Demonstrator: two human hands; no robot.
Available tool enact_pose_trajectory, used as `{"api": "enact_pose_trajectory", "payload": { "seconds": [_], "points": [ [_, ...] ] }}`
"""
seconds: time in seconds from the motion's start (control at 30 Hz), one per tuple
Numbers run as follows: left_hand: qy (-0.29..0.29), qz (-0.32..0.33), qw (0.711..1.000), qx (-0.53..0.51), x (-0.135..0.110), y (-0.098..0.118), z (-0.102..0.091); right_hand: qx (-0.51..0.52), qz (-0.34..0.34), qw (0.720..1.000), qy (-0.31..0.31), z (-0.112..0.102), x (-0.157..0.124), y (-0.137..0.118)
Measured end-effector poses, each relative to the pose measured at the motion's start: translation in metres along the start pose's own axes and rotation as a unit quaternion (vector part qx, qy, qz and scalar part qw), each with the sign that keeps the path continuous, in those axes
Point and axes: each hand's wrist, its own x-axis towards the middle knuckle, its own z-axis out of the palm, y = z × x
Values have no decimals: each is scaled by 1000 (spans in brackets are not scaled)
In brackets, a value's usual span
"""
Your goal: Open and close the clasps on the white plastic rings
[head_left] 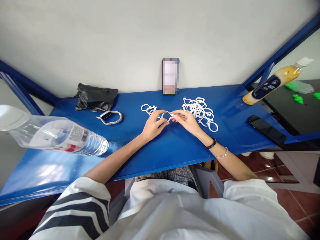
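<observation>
Both hands meet over the middle of the blue table (175, 146). My left hand (153, 125) and my right hand (186, 120) pinch the same white plastic ring (166, 116) between their fingertips, one on each side. A small group of white rings (148, 108) lies just behind my left hand. A larger heap of several white rings (200, 110) lies behind and to the right of my right hand. My right wrist wears a dark bead bracelet and a silver bangle.
A clear water bottle (55, 135) lies at the left. A white wristband watch (109, 117) and a crumpled black bag (95, 97) sit at the back left. A phone (170, 76) leans on the wall. A black phone (267, 129) and a juice bottle (272, 83) are at the right.
</observation>
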Motion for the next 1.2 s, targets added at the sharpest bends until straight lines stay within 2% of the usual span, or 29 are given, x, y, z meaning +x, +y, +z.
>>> {"api": "enact_pose_trajectory", "payload": {
  "seconds": [0.17,0.3,0.67,0.83,1.2],
  "points": [
    [-10,-4,1000,4,0,1,0,-12,-29,1000,3,1,-2,-4],
    [-9,-14,1000,-7,-1,1,0,-4,-14,1000,11,1,-2,-3],
    [-13,-120,991,-63,0,3,-5,86,34,996,3,2,1,-1],
    [5,-103,993,-64,3,2,-6,118,49,992,5,3,2,-3],
    [-18,-94,993,-74,7,1,-8,114,37,993,-5,4,0,-2]
  ]
}}
